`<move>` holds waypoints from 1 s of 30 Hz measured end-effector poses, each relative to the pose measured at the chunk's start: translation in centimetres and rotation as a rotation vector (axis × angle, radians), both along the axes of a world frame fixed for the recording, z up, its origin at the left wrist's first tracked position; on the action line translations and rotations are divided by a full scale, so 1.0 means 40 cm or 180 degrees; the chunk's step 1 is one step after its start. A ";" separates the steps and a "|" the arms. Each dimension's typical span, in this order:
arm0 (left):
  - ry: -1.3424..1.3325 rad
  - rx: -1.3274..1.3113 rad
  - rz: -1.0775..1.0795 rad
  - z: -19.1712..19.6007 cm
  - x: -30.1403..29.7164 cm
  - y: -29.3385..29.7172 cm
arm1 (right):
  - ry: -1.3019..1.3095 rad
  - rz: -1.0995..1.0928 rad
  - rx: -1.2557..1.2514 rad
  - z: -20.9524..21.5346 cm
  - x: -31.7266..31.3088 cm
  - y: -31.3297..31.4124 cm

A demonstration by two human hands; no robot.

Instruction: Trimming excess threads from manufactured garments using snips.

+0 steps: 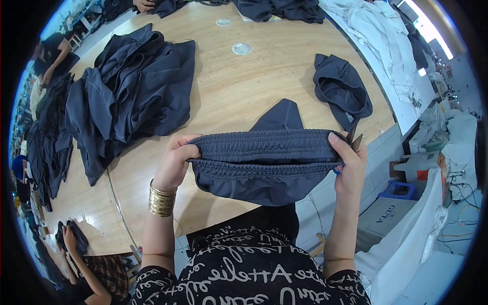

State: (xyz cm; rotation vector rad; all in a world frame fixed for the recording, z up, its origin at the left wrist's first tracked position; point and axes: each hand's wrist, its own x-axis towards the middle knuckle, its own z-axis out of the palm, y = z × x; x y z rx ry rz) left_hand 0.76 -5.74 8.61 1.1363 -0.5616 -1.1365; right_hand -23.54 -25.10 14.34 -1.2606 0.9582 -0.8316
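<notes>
Now I see my left hand [175, 160] and right hand [351, 162] pinching a dark shorts waistband [267, 147] stretched left to right, legs pointing far.

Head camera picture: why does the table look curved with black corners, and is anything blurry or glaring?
Head view: the fisheye lens bends the wooden table toward the rim and leaves black corners; the dark shorts between the left hand and right hand are sharp; bright light washes out the upper right near the white cloth; soft shadows lie under the garment pile.
</notes>
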 end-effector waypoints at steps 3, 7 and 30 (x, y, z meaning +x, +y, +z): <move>-0.0082 0.0046 -0.0021 0.005 -0.001 0.001 | -0.0015 0.0031 -0.0006 0.003 0.003 0.006; -0.0086 0.0020 -0.0059 0.006 -0.003 0.005 | 0.0048 -0.0038 -0.0077 0.006 0.006 0.009; -0.0091 0.0085 -0.0740 0.060 -0.105 -0.048 | 0.0568 0.1995 -0.1677 -0.056 0.104 0.056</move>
